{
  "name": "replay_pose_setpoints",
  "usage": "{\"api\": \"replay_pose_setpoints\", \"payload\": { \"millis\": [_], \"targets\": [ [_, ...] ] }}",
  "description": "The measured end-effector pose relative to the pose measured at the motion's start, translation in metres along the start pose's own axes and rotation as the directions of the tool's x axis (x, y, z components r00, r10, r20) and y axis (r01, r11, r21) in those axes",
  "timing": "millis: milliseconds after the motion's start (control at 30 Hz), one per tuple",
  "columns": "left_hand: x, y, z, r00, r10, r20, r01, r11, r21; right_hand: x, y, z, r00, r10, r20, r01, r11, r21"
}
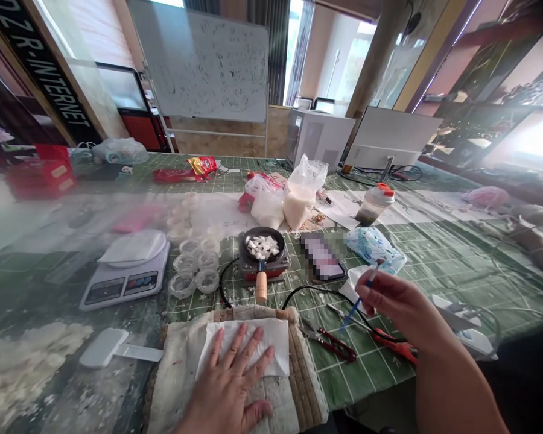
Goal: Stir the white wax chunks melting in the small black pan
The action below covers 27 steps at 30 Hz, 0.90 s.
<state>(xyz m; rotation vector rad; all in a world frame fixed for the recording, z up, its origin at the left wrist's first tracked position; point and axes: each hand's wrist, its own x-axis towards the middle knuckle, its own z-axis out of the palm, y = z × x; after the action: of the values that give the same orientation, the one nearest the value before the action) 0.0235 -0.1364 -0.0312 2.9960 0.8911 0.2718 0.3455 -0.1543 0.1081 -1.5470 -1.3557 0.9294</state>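
Observation:
My left hand (233, 380) lies flat with fingers spread on a white tissue (276, 346), which rests on a folded beige cloth (176, 367) at the table's front edge. At the right, my right hand (389, 301) pinches a thin blue stick (356, 306) above the table. Beyond the cloth, a small black pan (278, 234) with white pieces (263, 247) in it sits on a red-based burner (278, 271), its wooden handle (261, 288) towards me. Dark red snips (337, 345) lie right of the cloth.
A white scale (127, 271), clear cups (194, 265) and a white scraper (104, 348) are at the left. Bags of white material (298, 202) stand behind the pan. A phone (322, 256), wipes pack (375, 247), black cable (312, 288) and red-handled tool (396, 345) are at the right.

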Motion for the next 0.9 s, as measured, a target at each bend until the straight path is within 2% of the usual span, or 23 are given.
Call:
{"api": "replay_pose_setpoints", "payload": {
  "millis": [33, 100, 167, 233, 300, 333, 367, 400, 433, 467, 533, 567, 600, 633, 700, 800, 900],
  "targets": [
    [0.001, -0.002, -0.003, 1.0, 0.004, 0.024, -0.003, 0.999, -0.039, 0.007, -0.006, 0.003, 0.995, -0.052, -0.084, 0.054, 0.998, 0.015],
    [0.004, -0.007, -0.016, 0.996, 0.01, 0.09, 0.004, 0.988, -0.151, 0.026, -0.018, 0.011, 0.955, -0.151, -0.254, 0.171, 0.984, 0.057],
    [0.011, -0.015, -0.036, 0.992, -0.033, 0.119, 0.064, 0.96, -0.272, 0.045, -0.028, 0.022, 0.913, -0.221, -0.343, 0.268, 0.958, 0.098],
    [0.024, -0.028, -0.06, 0.979, -0.203, 0.017, 0.195, 0.91, -0.366, 0.064, -0.034, 0.034, 0.901, -0.262, -0.345, 0.304, 0.95, 0.073],
    [0.041, -0.042, -0.082, 0.911, -0.394, -0.121, 0.286, 0.816, -0.502, 0.08, -0.037, 0.048, 0.914, -0.287, -0.286, 0.296, 0.955, -0.013],
    [0.051, -0.049, -0.09, 0.84, -0.516, -0.169, 0.33, 0.732, -0.596, 0.087, -0.037, 0.055, 0.919, -0.3, -0.257, 0.294, 0.954, -0.061],
    [0.061, -0.055, -0.096, 0.741, -0.641, -0.201, 0.352, 0.625, -0.696, 0.093, -0.037, 0.062, 0.924, -0.308, -0.226, 0.289, 0.951, -0.113],
    [0.071, -0.062, -0.098, 0.623, -0.747, -0.232, 0.315, 0.511, -0.799, 0.097, -0.036, 0.068, 0.926, -0.316, -0.205, 0.286, 0.944, -0.163],
    [0.08, -0.067, -0.097, 0.513, -0.822, -0.248, 0.213, 0.401, -0.891, 0.101, -0.036, 0.074, 0.931, -0.318, -0.18, 0.278, 0.936, -0.215],
    [0.088, -0.072, -0.094, 0.421, -0.875, -0.238, 0.097, 0.304, -0.948, 0.104, -0.035, 0.078, 0.935, -0.316, -0.158, 0.27, 0.927, -0.259],
    [0.099, -0.079, -0.08, 0.306, -0.933, -0.189, -0.059, 0.18, -0.982, 0.107, -0.035, 0.083, 0.942, -0.31, -0.131, 0.256, 0.913, -0.317],
    [0.102, -0.081, -0.071, 0.282, -0.943, -0.176, -0.08, 0.16, -0.984, 0.108, -0.035, 0.084, 0.942, -0.309, -0.133, 0.251, 0.908, -0.335],
    [0.103, -0.082, -0.062, 0.263, -0.946, -0.188, -0.074, 0.174, -0.982, 0.108, -0.036, 0.085, 0.939, -0.311, -0.145, 0.247, 0.905, -0.346],
    [0.102, -0.083, -0.055, 0.239, -0.943, -0.234, -0.052, 0.228, -0.972, 0.108, -0.036, 0.086, 0.935, -0.315, -0.159, 0.245, 0.903, -0.352],
    [0.098, -0.082, -0.044, 0.253, -0.899, -0.358, 0.018, 0.374, -0.927, 0.109, -0.036, 0.088, 0.932, -0.322, -0.166, 0.254, 0.908, -0.333],
    [0.09, -0.076, -0.04, 0.322, -0.8, -0.506, 0.083, 0.556, -0.827, 0.112, -0.037, 0.095, 0.947, -0.316, -0.064, 0.284, 0.911, -0.299],
    [0.085, -0.068, -0.044, 0.41, -0.711, -0.571, 0.083, 0.653, -0.753, 0.113, -0.038, 0.1, 0.953, -0.3, -0.034, 0.271, 0.899, -0.343]
  ]
}}
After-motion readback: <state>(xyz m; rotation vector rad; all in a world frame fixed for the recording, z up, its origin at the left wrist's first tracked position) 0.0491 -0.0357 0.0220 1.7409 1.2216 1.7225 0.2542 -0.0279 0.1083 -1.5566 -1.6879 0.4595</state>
